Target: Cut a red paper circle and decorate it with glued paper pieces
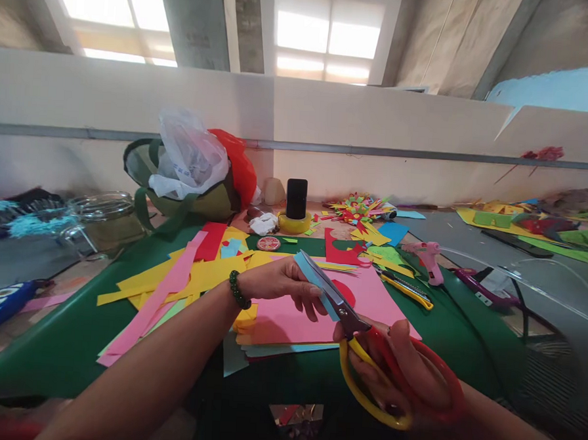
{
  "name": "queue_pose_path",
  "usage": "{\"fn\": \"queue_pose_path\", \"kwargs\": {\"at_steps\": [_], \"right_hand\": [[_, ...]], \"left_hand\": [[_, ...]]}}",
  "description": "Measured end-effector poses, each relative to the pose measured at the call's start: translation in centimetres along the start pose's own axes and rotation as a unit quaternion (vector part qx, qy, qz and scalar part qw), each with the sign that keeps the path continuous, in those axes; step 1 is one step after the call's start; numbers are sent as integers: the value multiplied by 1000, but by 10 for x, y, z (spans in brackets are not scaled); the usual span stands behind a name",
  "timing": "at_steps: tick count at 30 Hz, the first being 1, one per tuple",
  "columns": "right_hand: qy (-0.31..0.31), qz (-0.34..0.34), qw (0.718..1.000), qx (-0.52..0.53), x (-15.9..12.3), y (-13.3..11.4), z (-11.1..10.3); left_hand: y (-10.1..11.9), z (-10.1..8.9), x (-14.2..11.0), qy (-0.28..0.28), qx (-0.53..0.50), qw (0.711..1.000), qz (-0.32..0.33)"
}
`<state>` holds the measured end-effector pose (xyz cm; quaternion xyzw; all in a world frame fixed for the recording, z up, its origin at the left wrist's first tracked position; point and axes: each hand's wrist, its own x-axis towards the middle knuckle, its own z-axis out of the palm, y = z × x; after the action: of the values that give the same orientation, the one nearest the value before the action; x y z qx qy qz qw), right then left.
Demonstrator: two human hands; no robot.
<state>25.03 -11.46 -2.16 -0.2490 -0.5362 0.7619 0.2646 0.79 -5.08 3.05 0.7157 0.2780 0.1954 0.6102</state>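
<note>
A narrow strip of light blue paper [316, 280] is pinched in my left hand [290, 285], over a stack of pink paper [289, 318]. Scissors [352, 321] with one red and one yellow handle are in my right hand [394, 370], fingers through the loops. Their blades point up and left and lie along the blue strip, appearing nearly closed; whether the paper sits between them I cannot tell. Under the blades a red paper circle [343, 292] rests on the pink sheet. A dark green bead bracelet [240, 289] circles my left wrist.
Yellow strips [158, 275] and long pink strips [172, 292] lie left on the green mat [46, 338]. A utility knife [408, 290] and pink glue gun [427, 258] lie right. Behind are a phone [296, 198], a bag [211, 202] and a colourful paper cluster [358, 210].
</note>
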Motion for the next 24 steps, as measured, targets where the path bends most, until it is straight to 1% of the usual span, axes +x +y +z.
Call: {"fn": "queue_pose_path", "kwargs": {"at_steps": [6,9,11,12,13,15,16,17,18,20,21,22,23,24], "right_hand": [[29,16,999,-10,3,8,-6],[31,27,999,-13,1,9,-6],[37,19,998,-45,-4,2,-7],[45,4,996,-74,-7,-5,-9],[58,-18,992,-111,-9,-13,-13],[100,-76,971,-202,-10,-35,-26],[139,-109,950,-258,-8,-47,-35],[196,-132,910,-340,-5,-59,-45],[221,-129,858,-445,0,-69,-55],[223,-76,747,-622,12,-84,-76],[217,-44,702,-677,18,-88,-85],[202,-17,666,-718,23,-88,-93],[189,7,640,-745,27,-86,-99],[176,28,623,-762,31,-82,-104]], "left_hand": [[-2,0,2,-11,-7,1000,-7],[-5,1,4,-29,2,1000,-10],[-7,-1,5,-39,15,999,-16],[-7,-2,4,-35,21,999,-17],[-8,-4,4,-24,27,999,-17],[-8,-10,2,22,34,999,-12],[-8,-14,1,58,36,998,-7],[-8,-18,0,98,36,994,-3],[-8,-23,-1,141,35,989,-1],[-9,-31,-2,228,19,973,-2],[-10,-35,-2,266,4,964,-6],[-11,-39,-1,296,-13,955,-11],[-13,-42,-1,320,-30,947,-17],[-14,-44,0,339,-44,939,-22]]}}
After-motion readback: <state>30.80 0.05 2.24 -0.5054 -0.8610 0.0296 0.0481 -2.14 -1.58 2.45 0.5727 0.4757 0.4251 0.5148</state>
